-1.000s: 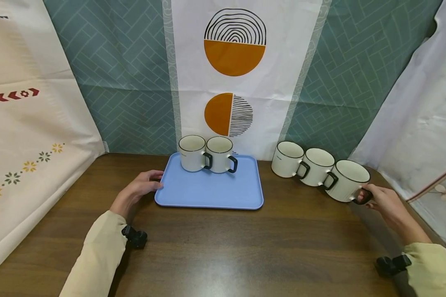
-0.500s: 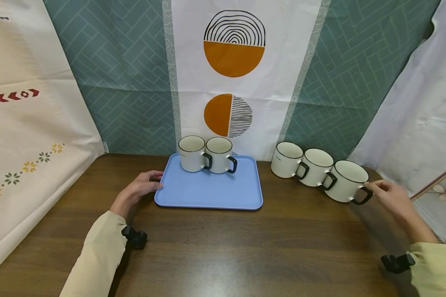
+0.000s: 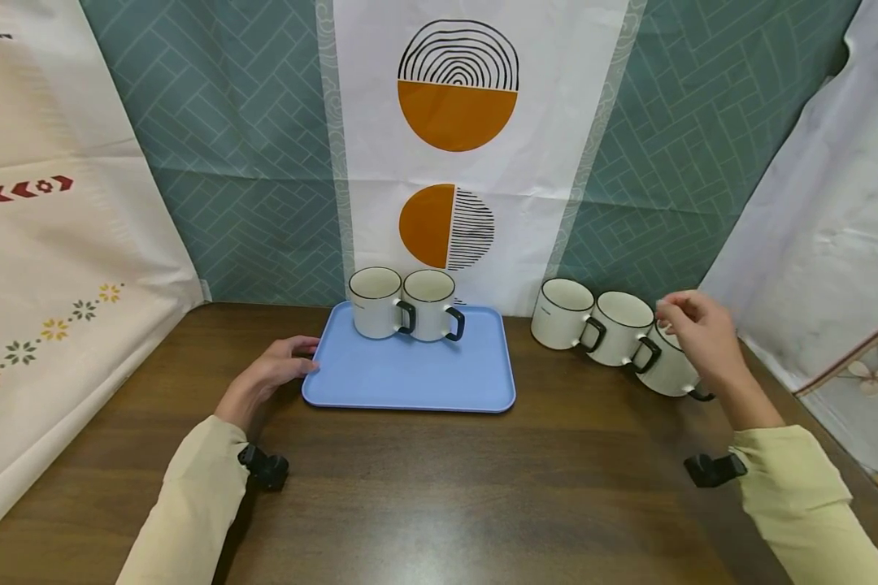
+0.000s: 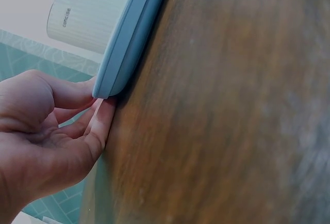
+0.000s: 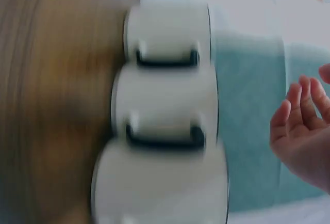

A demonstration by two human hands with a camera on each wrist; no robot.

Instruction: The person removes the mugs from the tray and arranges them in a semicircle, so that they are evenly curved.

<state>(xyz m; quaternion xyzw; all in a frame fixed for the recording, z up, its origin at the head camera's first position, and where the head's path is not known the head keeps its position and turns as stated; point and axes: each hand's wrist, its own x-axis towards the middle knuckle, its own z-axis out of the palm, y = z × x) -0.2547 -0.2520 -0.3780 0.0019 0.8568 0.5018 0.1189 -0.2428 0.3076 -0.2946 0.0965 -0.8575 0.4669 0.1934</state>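
My left hand (image 3: 267, 375) is at the left edge of a light blue tray (image 3: 410, 378). Seen from the left wrist, its thumb and fingertips pinch the tray's rim. Two white mugs with black rims and handles, the left mug (image 3: 376, 313) and the right mug (image 3: 428, 315), stand upright at the tray's back. On the table to the right, three matching mugs form a slanting row: the far mug (image 3: 559, 317), the middle mug (image 3: 618, 333) and the near mug (image 3: 666, 370). Above the near mug, my right hand (image 3: 708, 345) hides part of its rim, fingers loosely bent and holding nothing.
The brown wooden table (image 3: 410, 479) lies under everything. A green and white patterned cloth (image 3: 263, 162) hangs close behind the tray and mugs. White cloths flank the table on both sides.
My right hand has let go of the near mug's handle, drawn back, then risen and moved left over that mug. The left hand and the tray keep their places.
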